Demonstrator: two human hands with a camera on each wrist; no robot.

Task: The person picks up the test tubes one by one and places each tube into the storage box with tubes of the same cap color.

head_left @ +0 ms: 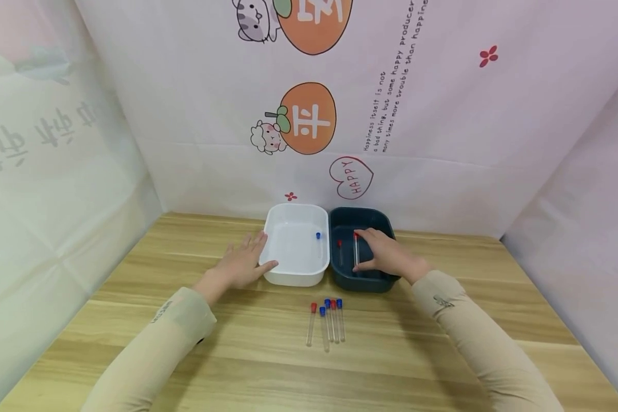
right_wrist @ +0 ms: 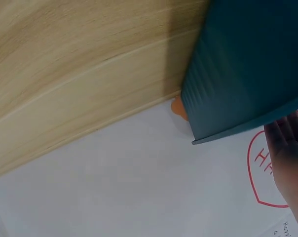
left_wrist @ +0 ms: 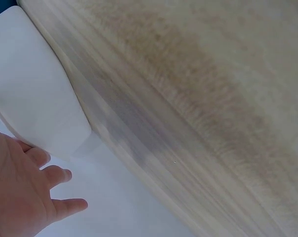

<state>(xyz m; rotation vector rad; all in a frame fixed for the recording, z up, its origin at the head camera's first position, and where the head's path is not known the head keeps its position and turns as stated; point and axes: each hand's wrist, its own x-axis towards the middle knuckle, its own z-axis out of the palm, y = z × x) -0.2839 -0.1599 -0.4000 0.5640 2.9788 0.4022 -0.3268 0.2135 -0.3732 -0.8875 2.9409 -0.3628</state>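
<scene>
In the head view my right hand [head_left: 388,252] reaches into the dark teal bin [head_left: 360,284] and holds a red-capped test tube [head_left: 356,253] lengthwise, fingers at the cap and thumb at the other end. Another red-capped tube [head_left: 340,252] lies in that bin, left of it. My left hand [head_left: 242,260] rests against the left side of the white bin [head_left: 293,278], its fingers spread. A blue-capped tube [head_left: 319,243] lies inside the white bin. In the right wrist view, the bin wall hides most of the held tube, and the right hand [right_wrist: 289,153] shows beyond the rim.
Several test tubes [head_left: 325,332] with red or blue caps lie on the wooden table [head_left: 257,355] in front of the bins. The two bins stand side by side near the printed cloth backdrop [head_left: 211,143]. White cloth also hangs at both sides.
</scene>
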